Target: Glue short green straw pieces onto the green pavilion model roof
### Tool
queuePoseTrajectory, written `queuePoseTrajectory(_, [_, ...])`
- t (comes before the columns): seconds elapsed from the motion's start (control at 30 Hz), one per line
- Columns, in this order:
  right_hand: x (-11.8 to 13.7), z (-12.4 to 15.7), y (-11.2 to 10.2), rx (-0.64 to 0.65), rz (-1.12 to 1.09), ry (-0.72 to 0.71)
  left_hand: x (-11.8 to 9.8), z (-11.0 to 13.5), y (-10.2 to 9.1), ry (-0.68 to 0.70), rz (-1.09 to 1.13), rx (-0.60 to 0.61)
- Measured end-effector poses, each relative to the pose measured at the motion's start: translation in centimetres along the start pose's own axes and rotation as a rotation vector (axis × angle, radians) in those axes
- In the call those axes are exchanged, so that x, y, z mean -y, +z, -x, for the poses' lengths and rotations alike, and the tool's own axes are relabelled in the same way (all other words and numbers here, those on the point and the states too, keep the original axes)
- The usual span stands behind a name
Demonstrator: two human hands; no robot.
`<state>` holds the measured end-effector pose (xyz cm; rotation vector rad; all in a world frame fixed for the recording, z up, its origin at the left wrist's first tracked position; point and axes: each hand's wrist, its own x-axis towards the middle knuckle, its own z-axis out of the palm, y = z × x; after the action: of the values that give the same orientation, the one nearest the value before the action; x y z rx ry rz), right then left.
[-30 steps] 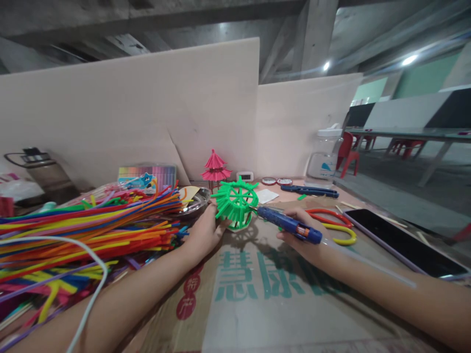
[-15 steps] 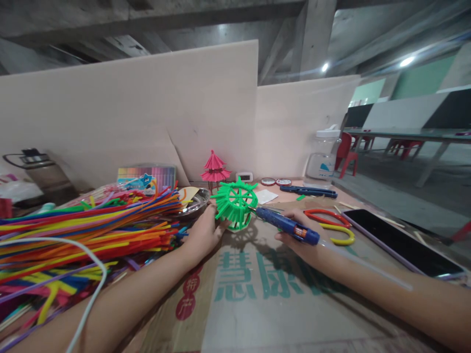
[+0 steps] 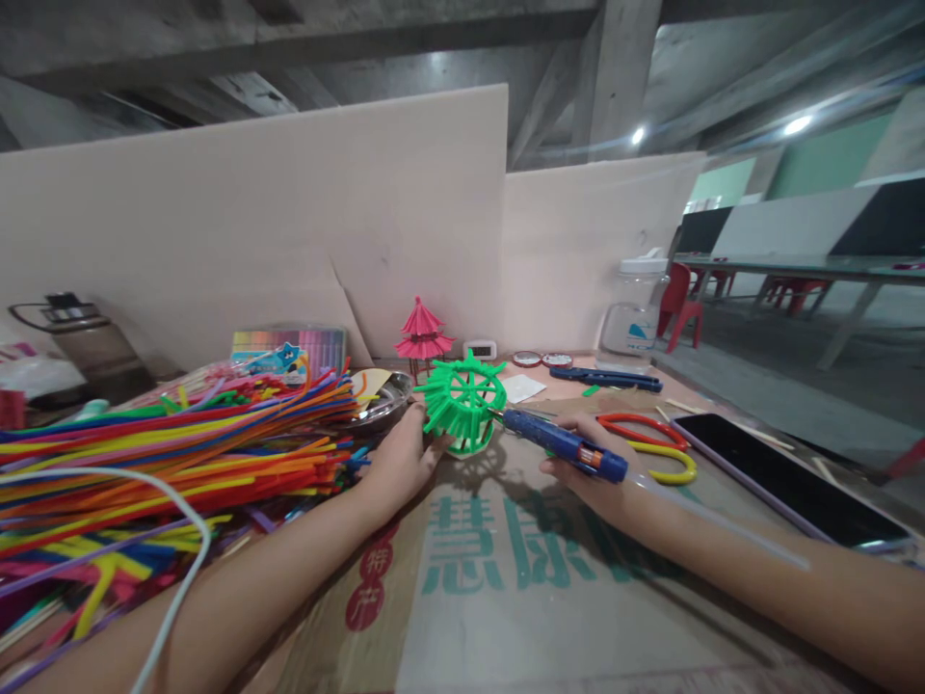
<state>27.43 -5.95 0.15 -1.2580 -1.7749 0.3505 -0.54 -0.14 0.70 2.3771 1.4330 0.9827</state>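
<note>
A green pipe-cleaner model [image 3: 468, 400], round with spokes on top and a fringe of short strips, is near the middle of the cardboard [image 3: 506, 617]. My left hand [image 3: 405, 455] is closed on its left side, the fingertips partly hidden behind it. In my right hand [image 3: 582, 463] is a blue glue gun [image 3: 564, 441], with a clear glue stick [image 3: 723, 525] trailing from its back end. The nozzle touches or nearly touches the model's right side. Behind the model stands a small pink pagoda [image 3: 423, 333].
Piled pipe cleaners [image 3: 180, 443] spread on the left, crossed by a white cable [image 3: 180, 492]. A metal bowl [image 3: 390, 397] sits behind my left hand. Scissors [image 3: 650, 445] with red and yellow handles and a phone [image 3: 787, 477] lie right. A clear jug [image 3: 632, 313] stands at the back.
</note>
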Motion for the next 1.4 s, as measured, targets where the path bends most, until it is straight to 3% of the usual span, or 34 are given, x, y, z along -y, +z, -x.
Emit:
queuePoseTrajectory(1.0, [-0.15, -0.09, 0.2, -0.024, 0.065, 0.019, 0.63, -0.11, 0.25, -0.068, 0.011, 0.003])
queuePoseTrajectory(1.4, [-0.1, -0.06, 0.23, -0.032, 0.073, 0.004, 0.86, -0.11, 0.47, -0.03, 0.048, -0.032])
